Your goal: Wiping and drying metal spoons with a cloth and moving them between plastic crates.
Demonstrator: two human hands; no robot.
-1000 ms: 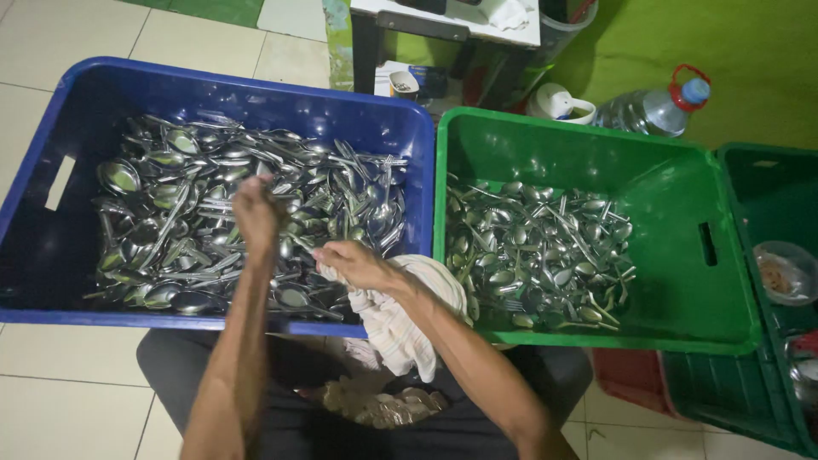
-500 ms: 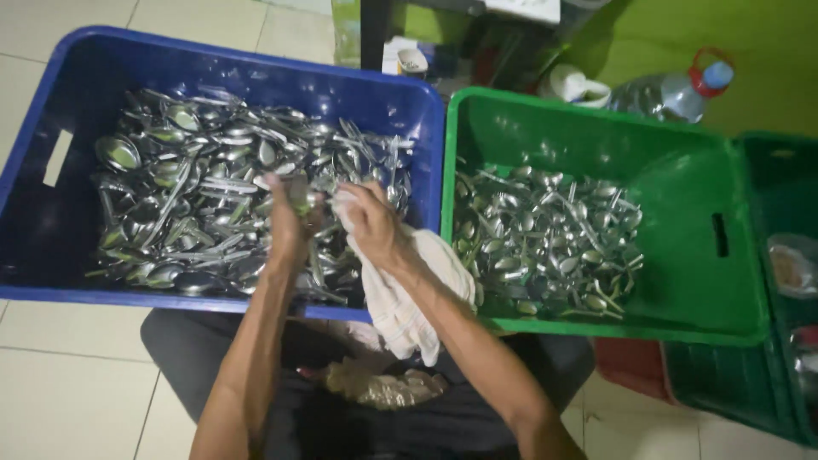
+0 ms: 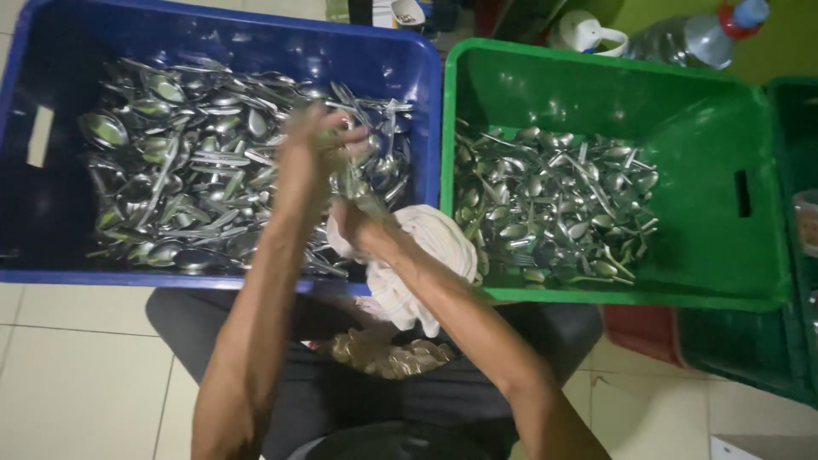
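L hand (image 3: 311,158) is closed on a spoon (image 3: 354,189), blurred; its long axis seems to run down-right from the fist toward the R hand (image 3: 358,226). R hand is bunched in a white cloth (image 3: 422,260), over blue crate (image 3: 256,51) of cutlery. Green crate (image 3: 596,85) just beside.

I see a pale tiled floor (image 3: 77,358) carrying everything. On it sits a blue crate (image 3: 409,60) at the left, piled with metal spoons (image 3: 179,170). Just beside it, touching on its right, is a green crate (image 3: 724,153) with a smaller heap of spoons and forks (image 3: 554,213). A darker green crate (image 3: 792,111) stands at the floor's right edge. Near the far edge stand a clear water bottle (image 3: 694,38) and a white jug (image 3: 588,34).
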